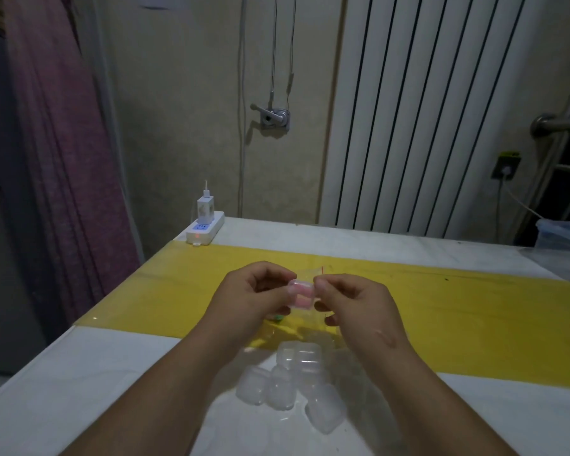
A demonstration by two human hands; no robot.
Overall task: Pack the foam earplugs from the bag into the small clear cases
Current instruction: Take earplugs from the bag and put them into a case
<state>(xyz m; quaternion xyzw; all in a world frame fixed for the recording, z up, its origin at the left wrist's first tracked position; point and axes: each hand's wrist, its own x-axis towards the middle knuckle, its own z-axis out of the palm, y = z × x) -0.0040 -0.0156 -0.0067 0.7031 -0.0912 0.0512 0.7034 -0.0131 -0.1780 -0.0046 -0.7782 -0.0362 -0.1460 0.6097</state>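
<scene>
A cluster of empty clear cases (293, 380) is lying on the white surface (112, 373) nearest the viewer. Just beyond, the left hand (250, 297) and right hand (356, 304) are both pinching one small case (298, 286) holding pink earplugs (302, 300), above the clear bag (314, 273). A power strip (204, 230) is sitting at the far edge.

Single head-worn view, facing forward and down, close over table (79, 373)
</scene>
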